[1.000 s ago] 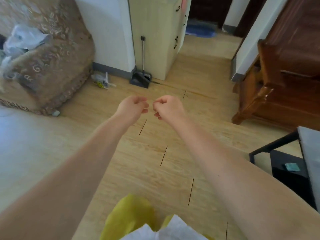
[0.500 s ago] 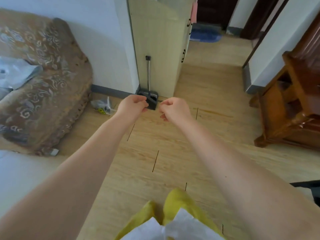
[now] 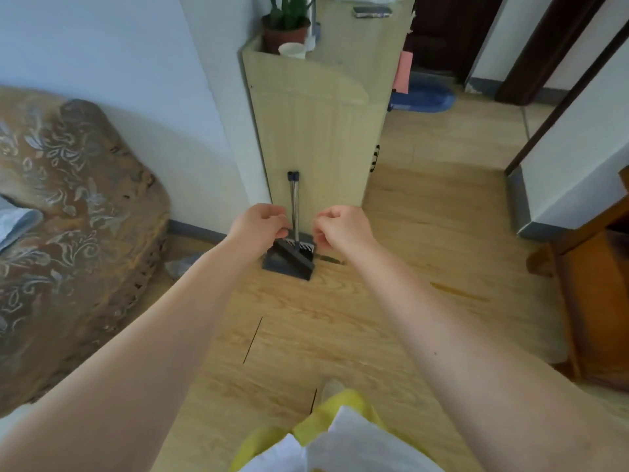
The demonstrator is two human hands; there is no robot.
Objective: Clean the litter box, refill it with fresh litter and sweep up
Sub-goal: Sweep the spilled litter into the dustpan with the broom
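A dark dustpan-and-broom set (image 3: 289,258) stands on the wooden floor against a pale cabinet (image 3: 316,141). Its metal handle (image 3: 294,206) rises upright between my two hands. My left hand (image 3: 260,226) is stretched out just left of the handle, fingers curled in, holding nothing. My right hand (image 3: 342,228) is just right of it, also curled and holding nothing. Neither hand touches the handle. No litter box is in view.
A brown patterned sofa (image 3: 68,206) fills the left side. A potted plant (image 3: 286,25) and a cup (image 3: 292,51) stand on the cabinet. Dark wooden furniture (image 3: 592,284) stands at right. A blue mat (image 3: 422,97) lies in the far hallway.
I have walked toward the cabinet; the dustpan set has grown closer and now sits right between my outstretched hands. Both hands stayed curled.
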